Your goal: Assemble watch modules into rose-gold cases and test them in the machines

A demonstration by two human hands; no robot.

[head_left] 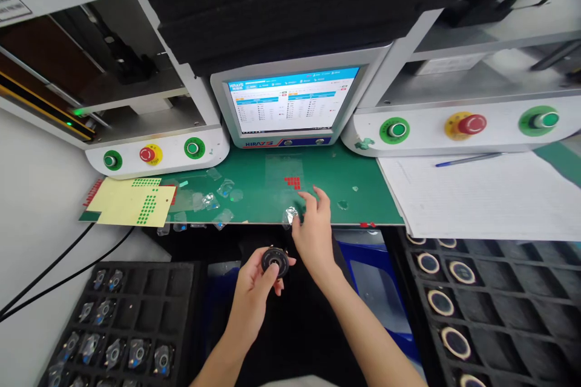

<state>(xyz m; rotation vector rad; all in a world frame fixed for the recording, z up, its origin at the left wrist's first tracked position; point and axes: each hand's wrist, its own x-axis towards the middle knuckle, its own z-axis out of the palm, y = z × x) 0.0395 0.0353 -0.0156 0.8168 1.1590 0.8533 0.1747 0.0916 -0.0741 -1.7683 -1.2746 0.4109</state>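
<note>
My left hand [256, 281] is closed around a black round disc-shaped part [275, 262], with the thumb resting on its face near the centre. It holds the part in front of the bench edge. My right hand [314, 233] is open over the edge of the green bench top, fingers spread and bent. Beside its thumb lies a crumpled clear plastic piece [290, 214]; whether the thumb touches it I cannot tell. Just beyond the fingertips is a clear sheet [276, 169] bearing a cluster of small red stickers [294, 182].
Plastic scraps [209, 201] and yellow sticker sheets [136, 202] lie left on the bench [249, 193]. Behind stand a monitor [295, 100] and machines with push buttons [474, 125]. Papers [481, 199] with a pen are right. Black trays of parts [154, 290] [512, 308] flank me below.
</note>
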